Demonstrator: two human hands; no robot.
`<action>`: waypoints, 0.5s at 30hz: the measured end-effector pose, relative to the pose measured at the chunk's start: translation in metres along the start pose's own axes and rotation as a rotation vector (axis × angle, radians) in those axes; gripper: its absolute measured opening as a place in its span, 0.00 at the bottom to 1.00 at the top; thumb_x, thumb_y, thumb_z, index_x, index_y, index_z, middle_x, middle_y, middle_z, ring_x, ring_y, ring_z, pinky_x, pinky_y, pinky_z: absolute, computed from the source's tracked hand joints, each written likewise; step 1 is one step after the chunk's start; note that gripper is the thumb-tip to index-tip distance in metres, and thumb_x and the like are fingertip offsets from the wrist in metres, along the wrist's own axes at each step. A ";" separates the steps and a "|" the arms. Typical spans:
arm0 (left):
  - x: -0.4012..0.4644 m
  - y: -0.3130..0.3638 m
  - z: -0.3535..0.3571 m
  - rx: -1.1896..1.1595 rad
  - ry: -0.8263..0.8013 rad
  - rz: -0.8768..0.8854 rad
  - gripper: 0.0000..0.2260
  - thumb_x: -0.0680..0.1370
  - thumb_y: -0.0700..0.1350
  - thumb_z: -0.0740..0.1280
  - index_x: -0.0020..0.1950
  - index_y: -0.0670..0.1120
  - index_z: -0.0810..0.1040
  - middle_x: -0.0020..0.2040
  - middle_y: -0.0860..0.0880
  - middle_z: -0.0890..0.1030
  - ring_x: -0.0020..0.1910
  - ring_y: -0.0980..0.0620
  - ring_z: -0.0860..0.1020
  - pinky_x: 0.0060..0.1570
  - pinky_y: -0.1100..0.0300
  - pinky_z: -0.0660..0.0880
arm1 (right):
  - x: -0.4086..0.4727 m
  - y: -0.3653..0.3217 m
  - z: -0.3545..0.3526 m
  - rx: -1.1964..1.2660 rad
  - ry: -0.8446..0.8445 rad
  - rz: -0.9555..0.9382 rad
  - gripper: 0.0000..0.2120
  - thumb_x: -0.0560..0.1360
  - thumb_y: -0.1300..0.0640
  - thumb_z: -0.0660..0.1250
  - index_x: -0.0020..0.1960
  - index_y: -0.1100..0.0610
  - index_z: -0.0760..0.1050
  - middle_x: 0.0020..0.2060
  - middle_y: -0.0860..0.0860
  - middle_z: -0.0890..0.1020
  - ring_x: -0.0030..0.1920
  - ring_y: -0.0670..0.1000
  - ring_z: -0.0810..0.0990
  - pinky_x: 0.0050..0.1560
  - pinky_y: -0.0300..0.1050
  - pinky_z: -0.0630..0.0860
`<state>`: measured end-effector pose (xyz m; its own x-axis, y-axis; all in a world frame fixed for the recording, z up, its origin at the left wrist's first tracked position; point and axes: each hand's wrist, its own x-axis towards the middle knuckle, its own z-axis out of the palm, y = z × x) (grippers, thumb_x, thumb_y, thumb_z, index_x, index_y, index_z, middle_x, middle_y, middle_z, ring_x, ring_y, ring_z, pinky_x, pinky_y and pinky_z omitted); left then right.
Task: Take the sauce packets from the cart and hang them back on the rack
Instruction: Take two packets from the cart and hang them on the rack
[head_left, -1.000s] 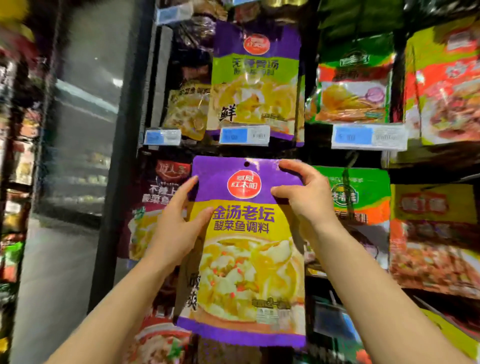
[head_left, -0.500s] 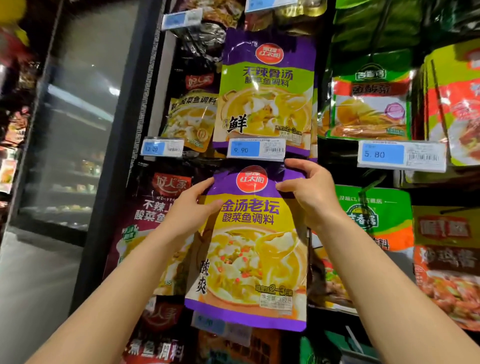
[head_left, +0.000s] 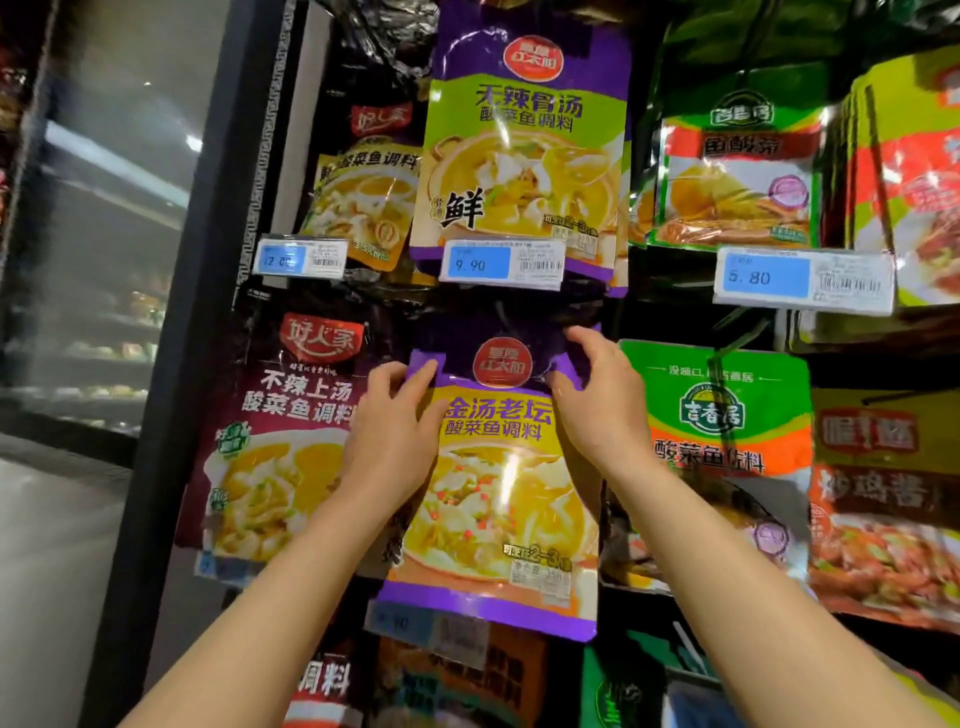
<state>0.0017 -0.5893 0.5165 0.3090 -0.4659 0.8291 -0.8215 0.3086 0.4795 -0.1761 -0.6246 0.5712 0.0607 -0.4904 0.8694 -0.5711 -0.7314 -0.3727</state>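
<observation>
While both hands reach up to the rack (head_left: 675, 322), a purple-and-yellow sauce packet (head_left: 498, 499) is held upright against the middle column, its top edge just under the price tag reading 9.90 (head_left: 501, 262). The left hand (head_left: 395, 441) lies against the packet's upper left side with fingers nearly straight, fingertips at the purple corner and thumb laid over the yellow front. The right hand (head_left: 597, 405) curls over the upper right corner, fingers hooked on the top edge and pinching the purple band, which buckles there. Whether the packet's hole sits on a hook I cannot tell; that spot is dark. Above hangs a purple-and-green packet (head_left: 524, 145); to the left a maroon packet (head_left: 291, 441), to the right a green-and-orange packet (head_left: 722, 415) under a tag marked 5.80 (head_left: 802, 278).
</observation>
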 end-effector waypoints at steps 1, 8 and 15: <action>-0.010 -0.001 0.000 -0.021 0.007 0.050 0.22 0.77 0.56 0.60 0.71 0.54 0.67 0.72 0.44 0.60 0.69 0.43 0.63 0.66 0.53 0.61 | -0.011 0.000 -0.002 -0.125 0.012 -0.099 0.24 0.75 0.57 0.66 0.70 0.53 0.67 0.72 0.56 0.64 0.70 0.57 0.64 0.66 0.46 0.64; -0.063 -0.022 -0.006 -0.126 -0.283 0.040 0.30 0.64 0.74 0.51 0.65 0.77 0.46 0.73 0.66 0.36 0.69 0.68 0.43 0.66 0.62 0.51 | -0.087 -0.003 0.002 -0.506 -0.363 -0.586 0.27 0.73 0.35 0.50 0.70 0.42 0.65 0.75 0.49 0.59 0.76 0.55 0.53 0.67 0.74 0.52; -0.037 -0.031 0.021 -0.114 -0.347 -0.043 0.23 0.78 0.60 0.53 0.73 0.61 0.56 0.77 0.54 0.42 0.74 0.58 0.48 0.67 0.60 0.52 | -0.063 0.008 0.031 -0.598 -0.563 -0.332 0.29 0.75 0.31 0.48 0.74 0.37 0.51 0.77 0.44 0.45 0.76 0.49 0.42 0.69 0.70 0.38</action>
<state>0.0058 -0.5989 0.4644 0.1449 -0.7282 0.6698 -0.7465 0.3639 0.5570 -0.1588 -0.6147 0.5035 0.6030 -0.5726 0.5554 -0.7755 -0.5841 0.2398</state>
